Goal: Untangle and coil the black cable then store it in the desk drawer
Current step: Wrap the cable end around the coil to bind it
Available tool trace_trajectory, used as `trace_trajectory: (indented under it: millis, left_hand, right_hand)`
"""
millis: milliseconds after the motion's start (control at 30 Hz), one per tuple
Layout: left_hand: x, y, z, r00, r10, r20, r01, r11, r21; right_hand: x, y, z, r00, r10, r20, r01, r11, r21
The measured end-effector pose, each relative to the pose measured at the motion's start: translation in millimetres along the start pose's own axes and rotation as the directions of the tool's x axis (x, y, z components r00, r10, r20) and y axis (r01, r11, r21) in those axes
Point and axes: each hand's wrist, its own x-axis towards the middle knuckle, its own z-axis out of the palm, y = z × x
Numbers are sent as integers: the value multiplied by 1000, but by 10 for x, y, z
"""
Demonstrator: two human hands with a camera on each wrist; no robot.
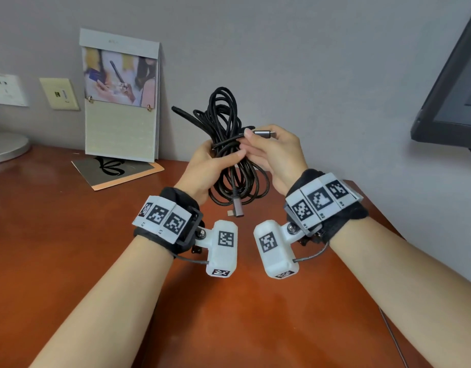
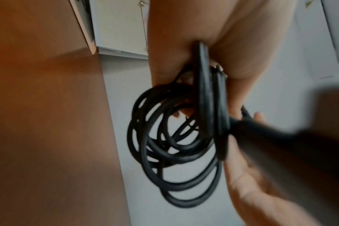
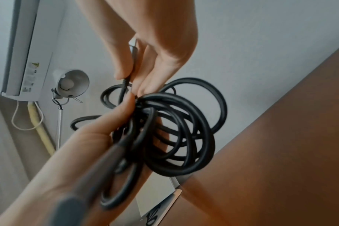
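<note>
Count: we record two hands, two wrist cameras, one cable with two plugs, one calendar, one card, one monitor, two wall plates.
Wrist cameras (image 1: pixel 223 248): nearest to us, white housings with black square markers, one under each wrist.
Left hand (image 1: pixel 205 166): we find its fingers and thumb curled round the middle of the black cable (image 1: pixel 223 120), gripping the bundle.
Right hand (image 1: pixel 274 152): touching the left; thumb and forefinger pinch the grey metal plug (image 1: pixel 263 133), which points right.
Cable look: black, braided, in many loose uneven loops; one doubled strand juts up and left.
Cable position: held in the air above the desk (image 1: pixel 69 235), between both hands.
Cable axis: the bundle's long axis runs roughly upright; loops rise above the grip and hang below it.
Second plug (image 1: pixel 238 208): angled, dangling at the bottom.
Card (image 1: pixel 117 168): flat on the desk, beyond the hands.
Calendar (image 1: pixel 121 102): leaning on the wall.
Wall plates (image 1: pixel 59 93): left of the calendar.
Monitor (image 1: pixel 452 83): far right.
</note>
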Motion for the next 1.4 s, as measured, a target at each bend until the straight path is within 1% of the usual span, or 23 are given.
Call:
trace_trajectory:
  millis: [67, 133, 233, 333, 433, 533, 633, 767, 833, 900, 967, 1033, 1067, 1133, 1200, 1233, 1300, 1400]
  left_hand:
    - [11, -17, -31, 1000, 0, -18, -1, 999, -48]
    - [19, -5, -48, 1000, -11, -3, 11, 997, -79]
    - [22, 12, -53, 999, -7, 53, 13, 994, -106]
    - [20, 24, -78, 995, 12, 103, -1, 994, -105]
    - [-2, 38, -111, 983, 46, 176, -25, 993, -116]
    - [-21, 54, -87, 965, 80, 252, -36, 984, -172]
    - [-18, 41, -43, 956, 105, 273, -44, 974, -221]
    - [-32, -47, 10, 948, 107, 299, -68, 988, -136]
    - [-32, -62, 18, 957, 111, 269, -90, 992, -88]
    - [-29, -61, 21, 969, 135, 207, -147, 988, 43]
    - [-4, -84, 34, 976, 183, 119, -205, 957, 204]
    - [14, -117, 40, 978, 207, 12, -204, 945, 257]
    - [24, -121, 33, 981, 195, 0, -189, 953, 237]
    - [41, -125, 20, 992, 114, 54, -121, 978, 169]
    - [35, -109, 31, 990, 18, 142, -36, 992, 124]
    - [36, -107, 40, 984, -14, 177, -6, 994, 113]
    - [48, -121, 35, 975, -39, 221, 18, 995, 100]
    - [39, -125, -7, 976, -44, 211, 31, 998, 61]
  right_hand:
    - [-16, 2, -7, 999, -9, 44, 9, 1000, -4]
    - [-5, -14, -34, 997, -5, 74, 4, 1000, 24]
    - [7, -58, -77, 998, 12, 62, -16, 998, 59]
    - [30, -91, -136, 999, 2, 41, -2, 1000, 3]
    - [35, -123, -172, 996, -19, 88, 25, 998, -62]
    - [38, -146, -214, 986, -58, 158, 64, 997, -34]
    - [52, -156, -247, 979, -57, 196, 60, 998, -8]
    - [28, -147, -256, 968, 5, 251, 1, 1000, -24]
    - [3, -145, -245, 961, 37, 273, -28, 999, -38]
    - [-6, -122, -235, 968, 42, 248, -33, 999, -40]
    - [-6, -78, -220, 981, 20, 192, -19, 1000, -7]
    - [-4, -27, -190, 991, -13, 136, 10, 1000, 29]
    - [0, 2, -172, 994, -37, 99, 35, 999, 26]
    - [19, 68, -129, 993, -117, -12, 116, 992, -53]
    - [35, 120, -87, 970, -220, -104, 199, 963, -184]
    - [38, 137, -68, 958, -262, -120, 229, 945, -233]
    - [47, 163, -36, 947, -298, -117, 257, 926, -278]
    - [33, 189, -28, 956, -278, -92, 244, 930, -276]
